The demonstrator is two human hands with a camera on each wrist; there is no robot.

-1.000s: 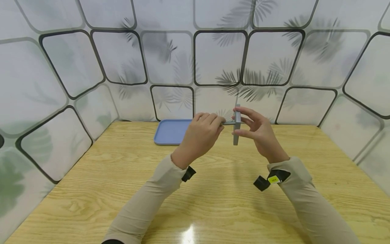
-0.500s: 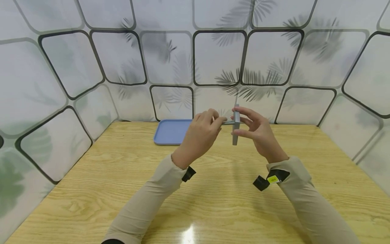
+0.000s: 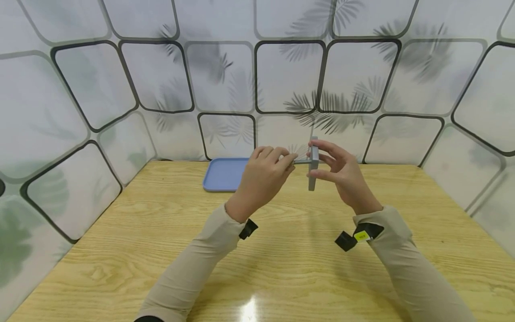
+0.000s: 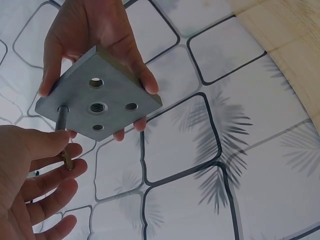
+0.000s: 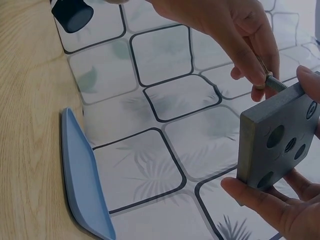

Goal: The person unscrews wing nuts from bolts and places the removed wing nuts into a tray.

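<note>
My right hand point(image 3: 346, 172) grips a square grey metal plate point(image 4: 107, 95) by its edges, above the table. Several round holes pierce the plate, and the middle one shows threads. My left hand point(image 3: 265, 174) pinches a slim threaded bolt point(image 4: 62, 121) between thumb and fingers. One end of the bolt sits in a corner hole of the plate; its other end, brass-toned, shows past the thumb in the left wrist view. Threads on the bolt also show in the right wrist view, close to the plate's far face.
A blue tray point(image 3: 225, 175) lies at the back of the wooden table point(image 3: 161, 232), partly behind the left hand. A patterned curtain point(image 3: 225, 71) stands behind and on both sides. Black straps with small camera units sit on both wrists.
The left fingers lift, spread a little and close again around the bolt, with the left hand shifting slightly. The plate and right hand stay nearly in place.
</note>
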